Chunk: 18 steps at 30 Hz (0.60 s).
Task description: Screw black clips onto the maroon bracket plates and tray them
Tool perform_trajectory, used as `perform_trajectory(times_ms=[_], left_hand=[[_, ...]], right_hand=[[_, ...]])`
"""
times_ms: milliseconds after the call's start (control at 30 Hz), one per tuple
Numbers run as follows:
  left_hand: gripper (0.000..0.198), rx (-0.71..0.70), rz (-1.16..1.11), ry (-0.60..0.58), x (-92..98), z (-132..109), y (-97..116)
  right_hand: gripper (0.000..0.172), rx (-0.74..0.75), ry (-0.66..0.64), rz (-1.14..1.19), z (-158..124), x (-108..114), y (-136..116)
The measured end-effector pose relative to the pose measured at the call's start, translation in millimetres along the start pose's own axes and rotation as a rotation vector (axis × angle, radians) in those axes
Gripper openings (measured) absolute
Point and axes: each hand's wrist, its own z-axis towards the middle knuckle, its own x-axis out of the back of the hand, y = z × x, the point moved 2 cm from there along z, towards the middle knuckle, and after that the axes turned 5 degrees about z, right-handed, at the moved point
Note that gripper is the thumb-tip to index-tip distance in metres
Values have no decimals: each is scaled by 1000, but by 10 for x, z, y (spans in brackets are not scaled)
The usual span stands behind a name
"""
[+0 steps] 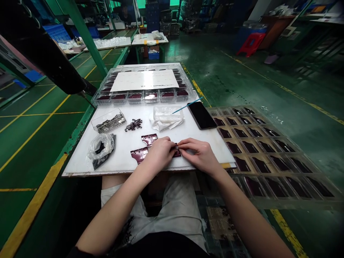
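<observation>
Head view: a person sits at a white board (120, 161) and both hands meet near its front edge.
Left hand: the left hand (158, 154) has its fingers curled tight, and the fingertips press down on a maroon plate (177, 153).
Right hand: the right hand (200, 154) is nearly closed; thumb and forefinger pinch a small clip (176, 146) at the plate's edge.
Plate position: it lies flat on the board, mostly hidden under the two hands.
Beside it: two other plates (149, 139) lie just left of the left hand.
Further back: a heap of clips (133, 124), a clear box (109, 122) with metal parts, a white wipe (166, 117) and a phone (201, 115).
Left edge: a plastic bag (101, 148) with dark pieces inside.
Trays: a back tray (145, 96) under a paper sheet (145, 80), and a right tray (268, 150) with dark parts in its compartments.
</observation>
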Motion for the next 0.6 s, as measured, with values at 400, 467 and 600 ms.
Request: perform_trajectory(times_ms=[400,467,600], left_hand=[[15,79,-52,40,9,-20,4],[14,80,-78,47,9,-34,-5],[15,73,-143,94,-4,-77,-35]], right_hand=[[12,27,8,-2,-5,1,-10],[13,27,5,-7,-1,5,-12],[13,10,-2,-9,2,11,-2]])
